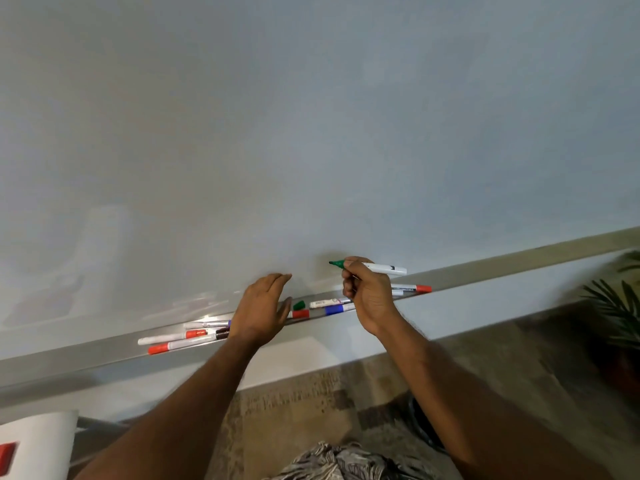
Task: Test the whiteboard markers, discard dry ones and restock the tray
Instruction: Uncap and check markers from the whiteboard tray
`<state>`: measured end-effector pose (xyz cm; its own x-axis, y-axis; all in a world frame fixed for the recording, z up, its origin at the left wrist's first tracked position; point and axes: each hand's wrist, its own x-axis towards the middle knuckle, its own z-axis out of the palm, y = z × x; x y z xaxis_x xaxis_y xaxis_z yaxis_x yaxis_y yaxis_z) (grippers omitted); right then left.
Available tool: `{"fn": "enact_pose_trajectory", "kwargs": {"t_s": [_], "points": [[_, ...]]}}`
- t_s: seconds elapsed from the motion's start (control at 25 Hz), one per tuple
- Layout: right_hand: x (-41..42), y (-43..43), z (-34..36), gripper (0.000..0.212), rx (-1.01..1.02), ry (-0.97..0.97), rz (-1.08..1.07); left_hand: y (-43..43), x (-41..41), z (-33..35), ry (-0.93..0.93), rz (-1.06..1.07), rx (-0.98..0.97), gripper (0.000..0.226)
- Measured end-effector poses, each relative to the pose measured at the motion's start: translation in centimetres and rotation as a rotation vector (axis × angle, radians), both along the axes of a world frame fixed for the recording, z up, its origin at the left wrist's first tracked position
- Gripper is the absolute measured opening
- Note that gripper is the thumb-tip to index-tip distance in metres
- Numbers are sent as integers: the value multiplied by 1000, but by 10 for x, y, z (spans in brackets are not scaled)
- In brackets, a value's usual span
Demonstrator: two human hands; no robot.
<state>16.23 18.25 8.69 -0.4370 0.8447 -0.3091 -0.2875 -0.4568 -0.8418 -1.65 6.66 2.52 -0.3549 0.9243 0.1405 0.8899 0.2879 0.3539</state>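
Observation:
My right hand [367, 292] grips an uncapped green marker [381, 268], its tip pointing left just off the whiteboard [311, 133]. My left hand [263, 310] hovers with straight fingers over the metal tray [104, 351], holding nothing. A loose green cap [299, 304] lies in the tray between my hands. Several markers lie along the tray: red-capped ones [162, 348] at the left, a blue-banded one [334, 309] and a white one [323, 302] in the middle, and a red-capped one [415, 288] behind my right hand.
The board surface shows no marks near the tip. A white object with a red patch [34, 445] sits at the bottom left. A potted plant [616, 306] stands at the right on the patterned carpet [311, 410].

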Motion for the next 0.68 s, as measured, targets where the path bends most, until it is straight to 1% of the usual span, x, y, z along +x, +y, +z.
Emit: {"fn": "enact_pose_trajectory", "kwargs": {"t_s": [0.12,0.24,0.32,0.44,0.68], "points": [[6,-5,-24,10,-75,-48,12,6,1,-20,-41,39,-120,45],[13,-6,-42,8,-151,-86,-15,15,3,-32,-121,153,-187,35],[16,-7,-51,6,-185,-117,-37,22,7,-39,-179,246,-203,27],[19,-8,-60,5,-223,-169,-61,32,16,-47,-229,339,-217,22],[33,1,-66,2,-228,-203,-61,48,27,-57,-212,447,-201,21]]}}
